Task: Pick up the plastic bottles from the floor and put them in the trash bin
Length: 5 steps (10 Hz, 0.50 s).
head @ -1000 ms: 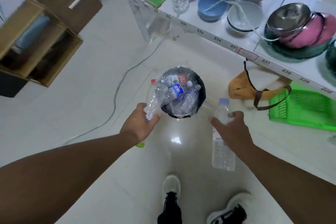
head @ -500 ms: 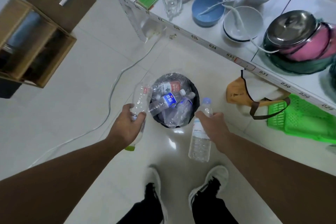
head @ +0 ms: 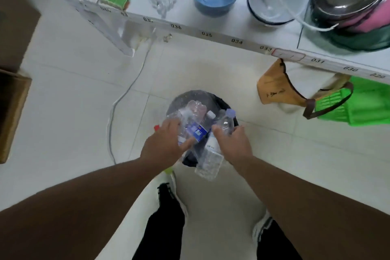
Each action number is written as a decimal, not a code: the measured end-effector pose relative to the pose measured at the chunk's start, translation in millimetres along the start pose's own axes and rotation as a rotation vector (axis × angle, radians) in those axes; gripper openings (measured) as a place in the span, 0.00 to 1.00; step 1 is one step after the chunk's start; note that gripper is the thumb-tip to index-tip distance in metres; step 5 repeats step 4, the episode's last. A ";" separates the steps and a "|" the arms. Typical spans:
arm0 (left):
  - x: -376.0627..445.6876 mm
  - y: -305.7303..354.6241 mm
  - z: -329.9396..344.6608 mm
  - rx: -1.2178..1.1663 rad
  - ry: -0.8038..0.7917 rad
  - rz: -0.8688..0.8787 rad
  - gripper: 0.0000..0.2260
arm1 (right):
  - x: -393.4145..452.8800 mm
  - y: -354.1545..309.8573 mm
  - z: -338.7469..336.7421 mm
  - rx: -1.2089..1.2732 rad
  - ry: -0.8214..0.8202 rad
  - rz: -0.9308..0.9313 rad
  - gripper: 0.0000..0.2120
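A black trash bin [head: 188, 160] with a clear liner stands on the white tile floor and holds several clear plastic bottles [head: 198, 110], one with a blue label. My left hand [head: 164, 145] is over the bin's left rim, closed on a clear bottle; only its red cap [head: 156, 127] and green base [head: 168, 170] show. My right hand [head: 232, 143] is over the right rim and grips a clear bottle with a pale blue cap [head: 211, 164], tilted with its cap pointing away from me over the bin.
A white table edge [head: 236, 41] with numbered tape runs just beyond the bin, carrying bowls, a glass and pots. A brown bag [head: 274, 88] and a green basket [head: 363, 103] lie to the right. A white cable [head: 118, 103] crosses the floor on the left. My shoes stand below the bin.
Both hands have moved forward and inward with their bottles, from beside the bin to over its rim. The view has come closer to the bin.
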<state>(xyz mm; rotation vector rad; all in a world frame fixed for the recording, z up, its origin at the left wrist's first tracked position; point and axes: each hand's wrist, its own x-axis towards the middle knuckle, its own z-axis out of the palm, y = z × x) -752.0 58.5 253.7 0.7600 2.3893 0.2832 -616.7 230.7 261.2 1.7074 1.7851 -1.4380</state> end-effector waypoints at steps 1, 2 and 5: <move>17.7 -6.8 34.5 0.046 0.055 0.109 0.36 | 23.3 11.6 51.3 -0.099 0.116 -0.028 0.36; 29.3 -0.3 46.7 0.071 0.119 0.175 0.36 | 41.8 19.7 72.1 -0.138 0.219 0.017 0.37; 26.5 17.2 4.8 0.228 0.163 0.126 0.33 | 21.3 11.4 31.1 -0.237 0.117 -0.032 0.38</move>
